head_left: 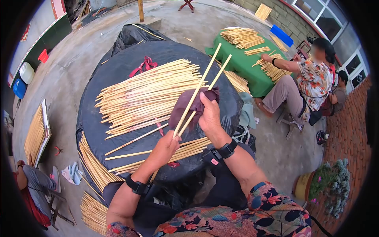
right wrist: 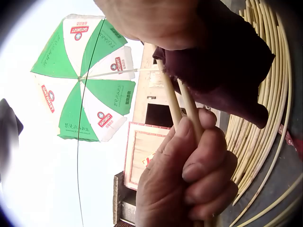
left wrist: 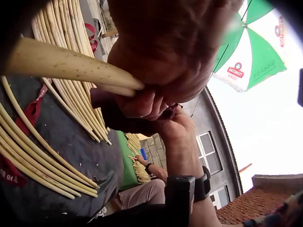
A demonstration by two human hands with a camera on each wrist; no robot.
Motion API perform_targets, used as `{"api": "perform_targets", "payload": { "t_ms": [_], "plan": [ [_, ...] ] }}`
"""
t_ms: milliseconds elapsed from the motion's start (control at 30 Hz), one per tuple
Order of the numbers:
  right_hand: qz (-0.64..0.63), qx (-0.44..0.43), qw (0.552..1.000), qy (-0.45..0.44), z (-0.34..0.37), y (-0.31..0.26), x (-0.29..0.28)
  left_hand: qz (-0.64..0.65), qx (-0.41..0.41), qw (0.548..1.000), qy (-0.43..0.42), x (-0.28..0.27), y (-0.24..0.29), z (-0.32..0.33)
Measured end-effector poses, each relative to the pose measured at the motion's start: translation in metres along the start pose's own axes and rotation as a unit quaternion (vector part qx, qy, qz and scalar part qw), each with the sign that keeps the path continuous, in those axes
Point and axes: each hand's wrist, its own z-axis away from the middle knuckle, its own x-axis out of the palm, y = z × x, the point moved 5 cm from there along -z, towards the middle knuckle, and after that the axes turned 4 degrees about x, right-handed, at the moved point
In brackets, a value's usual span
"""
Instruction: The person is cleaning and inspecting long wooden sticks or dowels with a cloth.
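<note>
Two pale, slender wooden sticks [head_left: 196,91] slant up and away in front of me, their upper ends apart. My left hand [head_left: 162,149] grips both near their lower ends; in the right wrist view its fingers [right wrist: 208,153] curl round them. Farther up, my right hand [head_left: 210,118] holds a dark purple cloth [head_left: 182,103] against the sticks, thumb on top and most fingers hidden. Beneath lies a wide layer of similar sticks [head_left: 146,94] on a round table [head_left: 98,71] covered in black plastic. A smaller row of sticks [head_left: 185,152] lies at the near edge.
Red ribbon [head_left: 144,65] lies beyond the sticks. Bundled sticks [head_left: 92,164] lean at the table's left side. To the right, a seated person [head_left: 316,87] handles sticks at a green-covered table [head_left: 252,73]. A potted plant [head_left: 331,187] stands at lower right, and another person sits at lower left.
</note>
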Motion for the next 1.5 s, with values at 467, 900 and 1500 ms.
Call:
{"api": "perform_targets", "payload": {
  "t_ms": [467, 900, 1500],
  "plan": [
    [-0.116, -0.156, 0.966, 0.169, -0.069, -0.135, -0.136, -0.343, 0.045, 0.937, 0.039, -0.067, -0.02, 0.046],
    [0.13, 0.072, 0.981, -0.128, 0.038, 0.005, 0.0, -0.444, 0.118, 0.874, 0.161, -0.028, 0.002, 0.004],
    [0.028, 0.107, 0.994, 0.018, 0.04, 0.029, -0.014, -0.515, 0.17, 0.83, 0.128, 0.005, 0.036, -0.004]
  ]
}}
